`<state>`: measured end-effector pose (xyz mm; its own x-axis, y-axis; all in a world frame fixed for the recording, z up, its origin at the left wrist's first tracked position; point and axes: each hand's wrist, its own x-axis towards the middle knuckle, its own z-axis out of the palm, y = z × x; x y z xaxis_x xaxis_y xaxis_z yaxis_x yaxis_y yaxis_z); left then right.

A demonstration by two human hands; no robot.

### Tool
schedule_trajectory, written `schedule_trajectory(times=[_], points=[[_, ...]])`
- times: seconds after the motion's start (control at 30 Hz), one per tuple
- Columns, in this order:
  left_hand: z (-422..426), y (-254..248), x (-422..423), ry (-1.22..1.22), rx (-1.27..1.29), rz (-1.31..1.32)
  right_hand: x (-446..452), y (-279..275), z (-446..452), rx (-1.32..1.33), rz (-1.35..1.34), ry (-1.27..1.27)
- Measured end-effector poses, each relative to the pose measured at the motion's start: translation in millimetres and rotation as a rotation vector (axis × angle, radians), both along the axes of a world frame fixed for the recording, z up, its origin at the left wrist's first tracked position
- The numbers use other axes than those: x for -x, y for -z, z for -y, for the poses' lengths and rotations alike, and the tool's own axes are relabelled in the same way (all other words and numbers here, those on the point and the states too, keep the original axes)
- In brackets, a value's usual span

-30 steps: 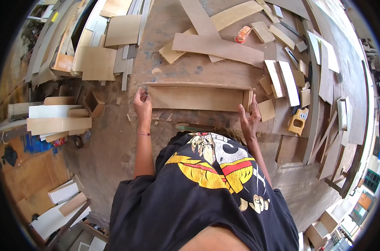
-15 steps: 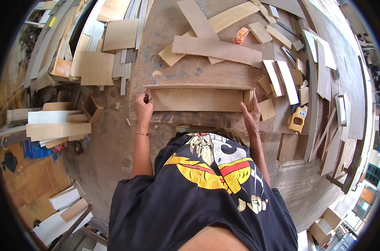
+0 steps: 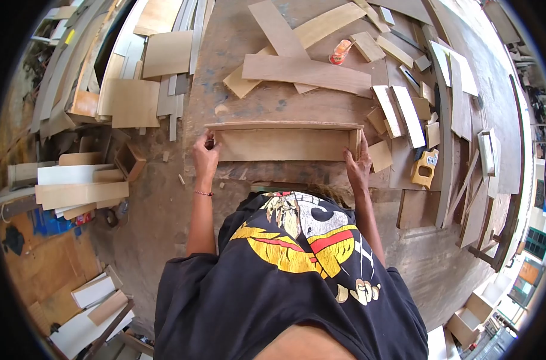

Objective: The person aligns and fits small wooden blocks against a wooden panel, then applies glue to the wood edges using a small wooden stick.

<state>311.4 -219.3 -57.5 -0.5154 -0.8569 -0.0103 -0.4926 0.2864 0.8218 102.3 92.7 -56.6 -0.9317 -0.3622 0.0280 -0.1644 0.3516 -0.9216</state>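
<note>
A long, shallow wooden box frame (image 3: 285, 144) lies near the front edge of the workbench (image 3: 249, 108), its long side across my view. My left hand (image 3: 207, 155) grips its left end, thumb and fingers closed around the corner. At the opposite end my right hand (image 3: 358, 162) holds the short end board, thumb on the inner side and fingers outside. The underside of the box and some fingertips are hidden.
Loose plywood strips (image 3: 309, 71) lie crossed beyond the box, beside an orange-and-white bottle (image 3: 340, 53). To the right are white-faced blocks (image 3: 407, 117) and a yellow-handled saw (image 3: 425, 170). Boards (image 3: 135, 102) are stacked at left.
The view has shifted slightly. Both hands keep their hold on the box ends, and the box shows no clear movement on the bench.
</note>
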Motion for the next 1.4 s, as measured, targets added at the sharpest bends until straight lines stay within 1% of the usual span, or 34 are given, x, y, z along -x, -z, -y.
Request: schedule_trajectory(times=[0.07, 0.13, 0.2, 0.23, 0.3, 0.4, 0.47, 0.57, 0.63, 0.7, 0.83, 0.9, 1.0, 1.13, 1.2, 1.3, 1.4], points=[[-2.9, -2.2, 2.4, 0.003, -0.001, 0.003, 0.8, -2.1, -1.0, -0.047, 0.019, 0.037], [-4.2, -0.7, 4.4, 0.012, -0.003, 0.005, 1.5, 4.1, -1.3, -0.025, -0.001, 0.04], [-2.1, 4.3, 4.2, 0.026, -0.047, -0.089, 0.8, 1.9, -0.3, -0.002, -0.021, 0.046], [-1.3, 4.1, 4.4, 0.03, -0.049, -0.09, 0.0, -5.1, 1.5, -0.02, -0.046, 0.041], [-0.2, 1.8, 4.0, 0.038, -0.051, 0.017, -1.2, -8.8, 2.8, -0.041, -0.071, 0.041], [2.5, 9.7, 2.9, -0.007, -0.052, 0.027, -1.0, -10.1, 3.5, -0.053, -0.073, 0.061], [5.0, 10.9, 2.1, 0.007, -0.052, 0.031, -1.7, -15.9, 5.3, -0.053, -0.007, 0.074], [6.0, 10.1, 1.3, 0.042, -0.024, 0.012, -0.6, -12.0, 4.7, -0.077, -0.031, 0.082], [4.1, 5.5, 2.7, 0.067, 0.002, -0.012, 0.3, -8.6, 4.1, -0.069, -0.052, 0.085], [1.5, -0.7, 4.2, 0.064, 0.015, 0.023, 0.4, -8.4, 3.8, -0.062, -0.072, 0.088], [0.8, -3.2, 4.3, 0.066, -0.021, 0.0, 0.5, -11.2, 3.9, -0.031, -0.022, 0.089], [1.0, -7.8, 4.5, 0.043, -0.022, 0.135, 1.0, -10.6, 3.8, -0.036, -0.017, 0.088], [1.9, -4.8, 3.9, 0.063, 0.007, 0.079, 0.4, -7.8, 3.4, -0.061, -0.016, 0.098], [0.6, -8.2, 4.6, 0.08, 0.011, 0.084, 1.8, -5.0, 3.4, -0.057, -0.047, 0.106], [1.4, -8.1, 3.8, 0.114, 0.065, 0.096, 1.6, -6.4, 3.6, -0.049, -0.051, 0.105], [0.9, -8.6, 3.8, 0.131, 0.071, 0.118, 0.6, -10.2, 3.1, -0.076, 0.012, 0.117], [0.2, -9.2, 4.5, 0.14, 0.094, 0.113, 0.8, -8.9, 2.7, -0.075, -0.026, 0.113]])
